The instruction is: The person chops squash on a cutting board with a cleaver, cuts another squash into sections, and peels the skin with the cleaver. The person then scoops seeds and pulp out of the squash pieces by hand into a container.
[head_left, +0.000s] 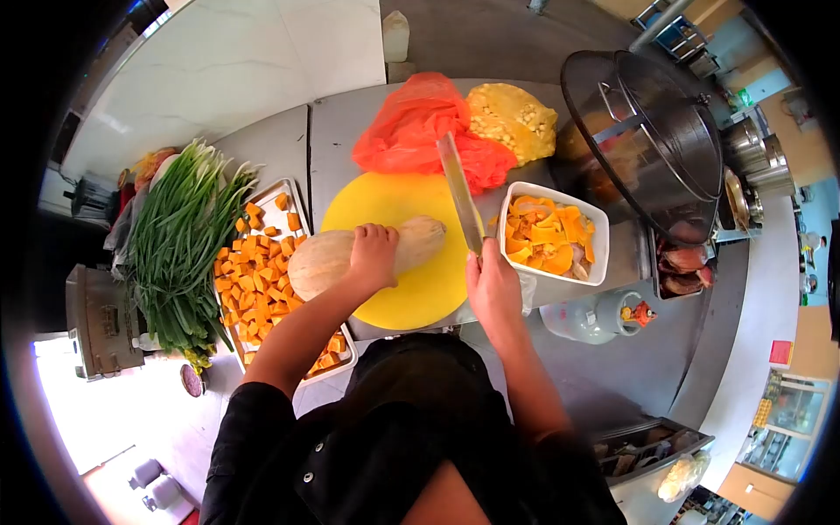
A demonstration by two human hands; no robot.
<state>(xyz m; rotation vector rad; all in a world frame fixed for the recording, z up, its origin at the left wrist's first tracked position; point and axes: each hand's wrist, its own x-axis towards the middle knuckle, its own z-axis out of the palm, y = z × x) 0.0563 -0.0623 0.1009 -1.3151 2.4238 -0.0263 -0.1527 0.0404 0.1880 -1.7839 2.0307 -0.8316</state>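
A pale tan butternut squash (325,262) lies across a round yellow cutting board (385,302). My left hand (374,255) is wrapped over the squash near its middle, pressing it to the board. In my right hand (492,284) is the handle of a large knife (462,194), its long blade pointing away from me above the board's right side. The blade is apart from the squash. Left of the board, a metal tray (353,354) bears many orange squash cubes (262,278). To the right, a white rectangular tub (600,238) holds orange peelings (547,234).
Behind the board sit a red plastic bag (416,122) and a yellow bag of pale pieces (512,121). A big dark lidded pot (647,140) stands at right, green onions (179,254) at far left. Below the counter's right side is a gas cylinder (595,317).
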